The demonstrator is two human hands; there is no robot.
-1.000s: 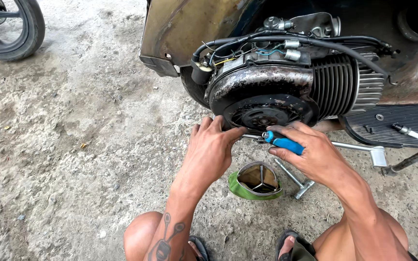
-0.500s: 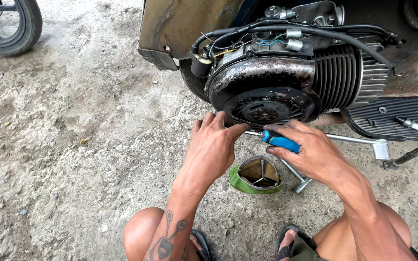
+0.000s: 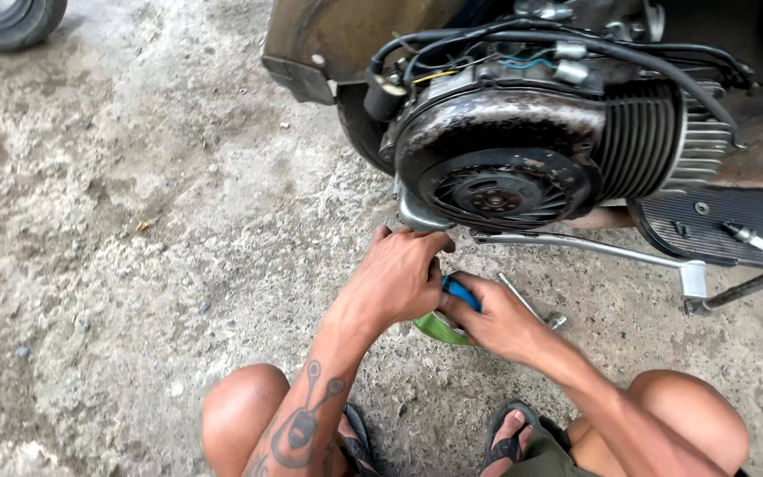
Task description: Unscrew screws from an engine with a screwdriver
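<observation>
I squat in front of a scooter engine [image 3: 505, 168] with a dark round fan cover and a finned cylinder. My right hand [image 3: 492, 318] grips a blue-handled tool [image 3: 461, 291] low near the ground. My left hand [image 3: 399, 278] reaches over it, fingers curled, touching the tool and the underside of the engine casing. A green bowl [image 3: 439, 329] sits on the ground beneath both hands and is mostly hidden by them. Whether the left hand also grips the tool is unclear.
A metal wrench [image 3: 532, 305] lies on the rough concrete beside the bowl. The scooter's stand bar [image 3: 593, 252] and black footboard [image 3: 726, 230] stretch to the right. A tyre [image 3: 11, 22] shows at the top left. My knees and sandalled feet [image 3: 509, 437] are at the bottom.
Both hands dropped lower and came together over the green bowl, now covering it. The blue-handled tool went down with my right hand. The view moved closer to the engine.
</observation>
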